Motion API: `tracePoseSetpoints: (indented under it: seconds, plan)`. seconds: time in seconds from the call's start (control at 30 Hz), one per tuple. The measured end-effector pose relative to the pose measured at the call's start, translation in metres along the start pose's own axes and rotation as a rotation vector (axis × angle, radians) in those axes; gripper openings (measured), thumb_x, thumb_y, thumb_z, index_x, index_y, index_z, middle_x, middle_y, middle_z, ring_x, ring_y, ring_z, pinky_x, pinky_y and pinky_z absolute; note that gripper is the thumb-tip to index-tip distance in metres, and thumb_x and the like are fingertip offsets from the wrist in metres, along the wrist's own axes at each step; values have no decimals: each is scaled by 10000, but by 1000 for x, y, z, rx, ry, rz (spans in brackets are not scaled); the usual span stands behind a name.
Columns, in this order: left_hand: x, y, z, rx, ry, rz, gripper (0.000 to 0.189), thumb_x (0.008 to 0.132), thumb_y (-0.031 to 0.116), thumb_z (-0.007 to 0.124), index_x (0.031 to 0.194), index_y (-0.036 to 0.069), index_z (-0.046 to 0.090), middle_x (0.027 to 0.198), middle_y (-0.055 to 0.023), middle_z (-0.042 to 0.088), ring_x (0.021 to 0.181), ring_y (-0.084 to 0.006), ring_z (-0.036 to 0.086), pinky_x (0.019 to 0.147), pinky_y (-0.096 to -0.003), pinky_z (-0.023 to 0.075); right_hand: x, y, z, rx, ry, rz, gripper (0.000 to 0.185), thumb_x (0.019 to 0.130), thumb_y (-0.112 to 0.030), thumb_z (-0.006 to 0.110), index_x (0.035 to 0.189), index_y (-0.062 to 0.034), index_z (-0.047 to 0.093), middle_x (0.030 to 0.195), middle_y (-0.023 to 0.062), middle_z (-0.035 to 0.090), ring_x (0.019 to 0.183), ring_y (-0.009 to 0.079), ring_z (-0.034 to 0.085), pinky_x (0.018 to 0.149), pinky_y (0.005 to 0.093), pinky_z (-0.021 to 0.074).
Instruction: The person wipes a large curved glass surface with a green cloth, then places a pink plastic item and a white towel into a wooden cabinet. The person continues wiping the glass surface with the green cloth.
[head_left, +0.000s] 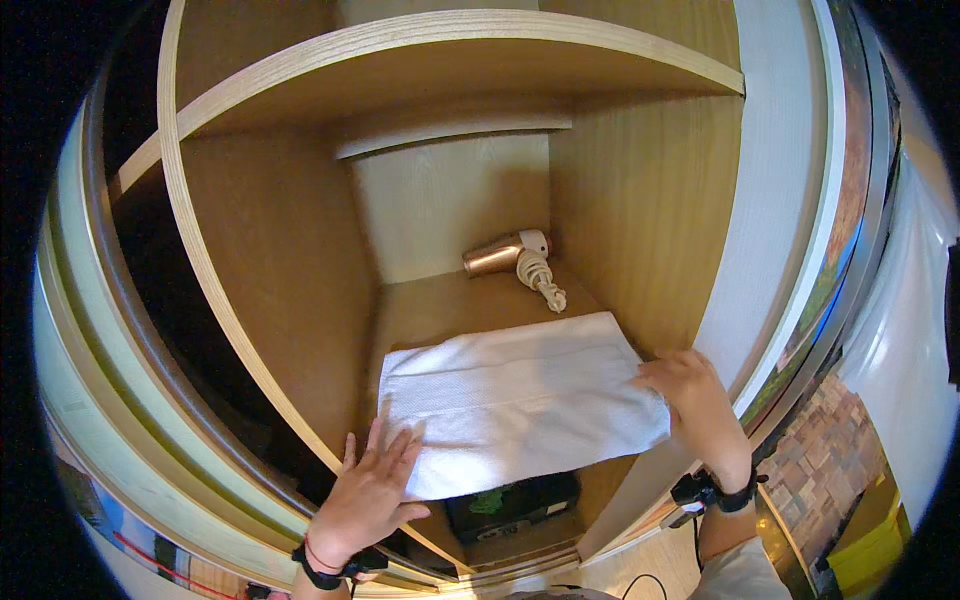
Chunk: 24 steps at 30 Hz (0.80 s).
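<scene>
A white towel (517, 401) lies spread over the front of a wooden cabinet shelf (427, 322), its near edge reaching past the shelf's front. At the towel's left edge, my left hand (375, 487) rests palm down with fingers apart, the fingertips on the cloth. My right hand (694, 397) is at the towel's right edge, fingers bent against it; whether they pinch the cloth is not clear. Behind the towel, near the back wall, a copper-coloured and white hair dryer (499, 255) lies on its side, its pale cord (536, 274) wound into a bundle.
Cabinet side panels (637, 210) stand close on both sides, with another shelf (465, 30) above. Below the towel, a lower compartment holds a dark object (517, 510). Sliding door panels (112, 375) stand at left. A plastic sheet (900, 330) hangs at far right.
</scene>
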<state>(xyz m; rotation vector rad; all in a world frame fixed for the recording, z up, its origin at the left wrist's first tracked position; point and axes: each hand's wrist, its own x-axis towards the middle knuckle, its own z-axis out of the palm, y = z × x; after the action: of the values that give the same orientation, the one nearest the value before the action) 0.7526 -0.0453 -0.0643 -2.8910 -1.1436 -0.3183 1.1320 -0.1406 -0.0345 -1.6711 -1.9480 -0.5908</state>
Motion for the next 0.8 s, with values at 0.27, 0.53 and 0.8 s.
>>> tracePoseSetpoints:
  seconds: [0.27,0.53,0.8]
  plan:
    - [80,-7,-17,100,72,7,439,836,-25,521,1274,-34,509,1095,-240,633,887,-435,635,786,-470,534,63,23,73,122,-182,-59,256,870,-131,582,1085,1,626,1047,196,655,1005,368,602,872,457,495]
    - [117,-54,43,308,122,-104,351,892,101,565,1220,-25,553,1032,-250,623,1026,-423,622,891,-529,492,78,49,116,126,-442,-18,458,775,-321,697,1101,-10,614,1049,210,645,1036,368,603,901,444,484]
    - [34,11,-24,162,462,-8,256,695,-20,709,931,12,614,1132,-207,586,1336,-413,428,1063,-569,372,22,-6,-16,306,-173,-124,212,672,-4,645,870,-67,608,878,113,631,908,359,597,805,447,471]
